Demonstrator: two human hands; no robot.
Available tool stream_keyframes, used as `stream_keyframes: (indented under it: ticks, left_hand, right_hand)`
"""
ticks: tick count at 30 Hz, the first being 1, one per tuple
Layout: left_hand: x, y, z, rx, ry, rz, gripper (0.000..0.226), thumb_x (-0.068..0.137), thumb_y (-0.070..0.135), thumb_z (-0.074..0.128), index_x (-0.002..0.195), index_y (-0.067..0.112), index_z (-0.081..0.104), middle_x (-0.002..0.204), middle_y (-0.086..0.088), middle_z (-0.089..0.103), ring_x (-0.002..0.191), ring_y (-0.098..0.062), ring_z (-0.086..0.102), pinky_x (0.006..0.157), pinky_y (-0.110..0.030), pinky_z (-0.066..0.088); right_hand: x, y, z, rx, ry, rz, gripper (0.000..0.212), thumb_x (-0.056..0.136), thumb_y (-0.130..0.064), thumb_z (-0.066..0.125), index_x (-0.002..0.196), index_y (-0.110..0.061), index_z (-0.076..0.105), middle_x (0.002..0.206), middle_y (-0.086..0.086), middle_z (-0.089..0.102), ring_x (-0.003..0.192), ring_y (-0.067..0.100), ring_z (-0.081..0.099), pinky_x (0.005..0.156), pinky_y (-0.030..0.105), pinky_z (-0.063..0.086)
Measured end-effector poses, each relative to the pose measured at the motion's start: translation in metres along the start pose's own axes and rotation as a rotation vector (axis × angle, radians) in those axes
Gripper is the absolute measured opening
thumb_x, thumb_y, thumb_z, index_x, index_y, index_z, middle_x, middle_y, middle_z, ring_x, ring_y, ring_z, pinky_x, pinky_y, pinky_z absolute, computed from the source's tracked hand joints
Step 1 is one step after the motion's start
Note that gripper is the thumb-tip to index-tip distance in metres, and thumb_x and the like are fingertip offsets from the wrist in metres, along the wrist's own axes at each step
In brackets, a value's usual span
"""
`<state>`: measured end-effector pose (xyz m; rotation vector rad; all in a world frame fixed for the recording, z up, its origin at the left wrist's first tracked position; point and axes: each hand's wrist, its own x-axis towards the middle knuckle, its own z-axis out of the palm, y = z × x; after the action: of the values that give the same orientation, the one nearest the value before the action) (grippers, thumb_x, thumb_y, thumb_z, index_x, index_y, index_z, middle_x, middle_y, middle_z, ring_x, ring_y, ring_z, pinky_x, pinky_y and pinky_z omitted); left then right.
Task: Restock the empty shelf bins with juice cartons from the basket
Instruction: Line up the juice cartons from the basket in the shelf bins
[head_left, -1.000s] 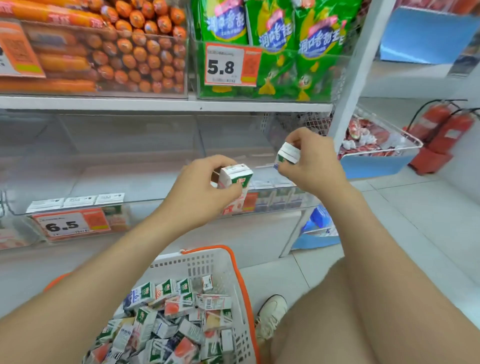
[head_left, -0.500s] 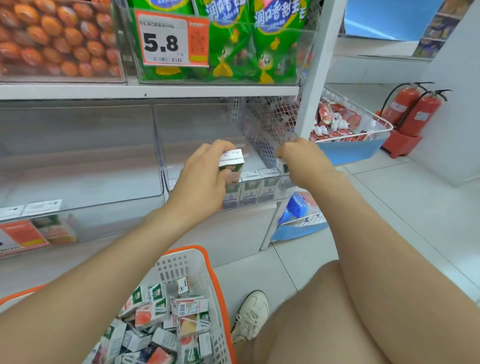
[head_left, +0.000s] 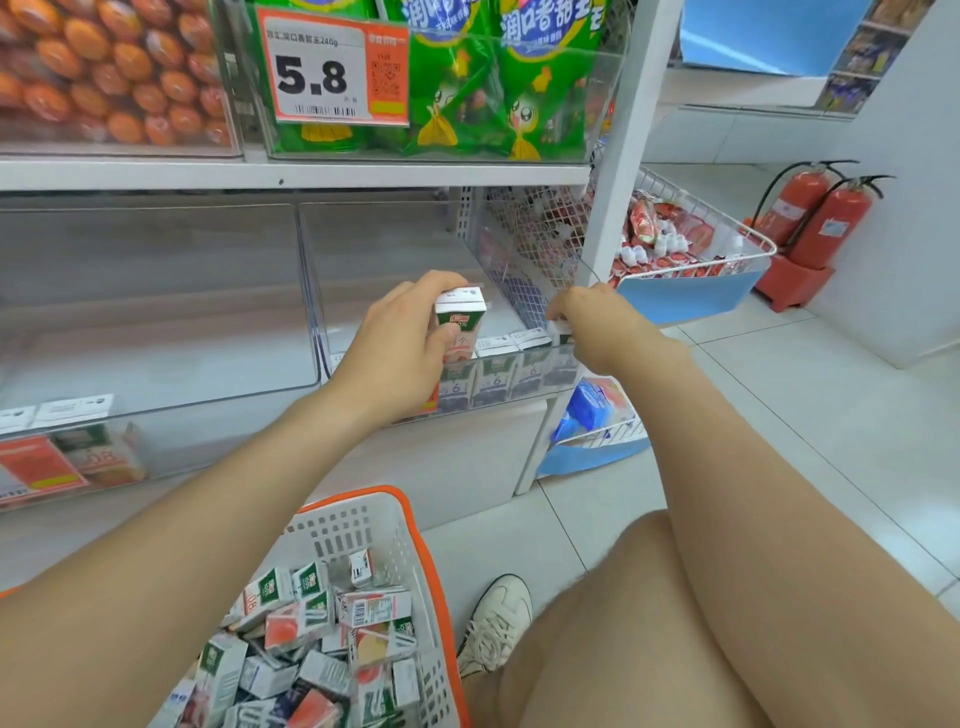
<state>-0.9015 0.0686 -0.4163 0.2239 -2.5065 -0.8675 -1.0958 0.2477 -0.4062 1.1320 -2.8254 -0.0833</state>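
Shelf bin (head_left: 374, 291) front edge, carton (head_left: 460, 319) in left hand (head_left: 397, 358) just above

Price tag (head_left: 332, 67): "5.8" (also "240g")

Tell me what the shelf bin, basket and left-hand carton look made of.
Shelf bin: clear glossy rigid plastic, likely acrylic; shelf shows through its walls. Basket: matte white moulded plastic, slotted walls, orange rim. Carton in the left hand: printed coated paperboard, judging by its creased, folded top.
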Motion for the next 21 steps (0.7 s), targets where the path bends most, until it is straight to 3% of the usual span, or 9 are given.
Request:
stream_keyframes:
  ticks: [5,8,11,14,16,18,21]
  left_hand:
    - [-0.001,0.000,-0.001,-0.011,-0.011,-0.010,0.040,0.105,0.011,0.058,0.140,0.031,0.053,0.123,-0.001,0.063,0.111,-0.023,0.059,0.095,-0.037,0.048]
    - [-0.001,0.001,-0.003,-0.025,-0.017,-0.019,0.040,0.105,0.011,0.059,0.141,0.030,0.054,0.126,0.000,0.065,0.114,-0.022,0.059,0.096,-0.037,0.050]
    - [-0.003,0.004,-0.008,-0.070,0.005,-0.053,0.041,0.106,0.013,0.060,0.143,0.026,0.051,0.127,0.004,0.066,0.111,-0.018,0.060,0.090,-0.027,0.047]
    - [-0.006,0.005,-0.025,-0.187,0.091,-0.099,0.034,0.104,0.019,0.064,0.135,0.019,0.049,0.117,0.007,0.067,0.097,-0.009,0.065,0.078,-0.020,0.050]
    - [-0.013,0.001,-0.045,-0.241,0.141,-0.087,0.028,0.104,0.026,0.064,0.129,0.020,0.052,0.110,0.009,0.070,0.095,-0.005,0.068,0.083,-0.029,0.057]
    - [-0.025,-0.005,-0.069,-0.307,0.146,-0.087,0.023,0.106,0.029,0.061,0.127,0.024,0.057,0.107,0.008,0.075,0.096,-0.012,0.072,0.086,-0.042,0.061]
    - [-0.050,-0.020,-0.107,-0.410,0.145,-0.141,0.021,0.107,0.025,0.060,0.128,0.020,0.062,0.105,0.003,0.080,0.094,-0.017,0.076,0.082,-0.044,0.062]
  right_hand:
    - [0.004,-0.007,-0.001,0.022,-0.062,0.005,0.039,0.077,0.014,0.052,0.104,-0.006,0.073,0.102,0.017,0.069,0.093,0.040,0.064,0.080,0.053,0.061]
    - [-0.002,-0.018,-0.003,0.036,-0.112,0.050,0.039,0.083,0.006,0.055,0.118,-0.007,0.067,0.112,0.017,0.065,0.099,0.040,0.063,0.085,0.053,0.060]
    - [-0.008,-0.035,-0.014,0.135,0.018,0.052,0.046,0.085,0.006,0.052,0.127,-0.006,0.067,0.119,0.019,0.069,0.110,0.042,0.064,0.091,0.052,0.058]
    - [-0.022,-0.074,-0.032,0.568,0.243,0.000,0.042,0.093,-0.004,0.044,0.120,-0.016,0.074,0.107,0.003,0.078,0.101,0.021,0.072,0.094,0.039,0.058]
    - [-0.036,-0.107,-0.043,0.908,0.267,-0.056,0.037,0.095,-0.014,0.042,0.108,-0.022,0.076,0.090,-0.003,0.079,0.084,0.012,0.075,0.082,0.041,0.062]
    - [-0.047,-0.137,-0.052,1.108,0.254,-0.134,0.033,0.098,-0.020,0.043,0.102,-0.021,0.076,0.084,0.001,0.077,0.079,0.019,0.075,0.069,0.044,0.063]
    - [-0.056,-0.176,-0.062,1.296,0.180,-0.207,0.028,0.105,-0.020,0.048,0.105,-0.012,0.075,0.084,0.010,0.077,0.079,0.031,0.074,0.066,0.044,0.063]
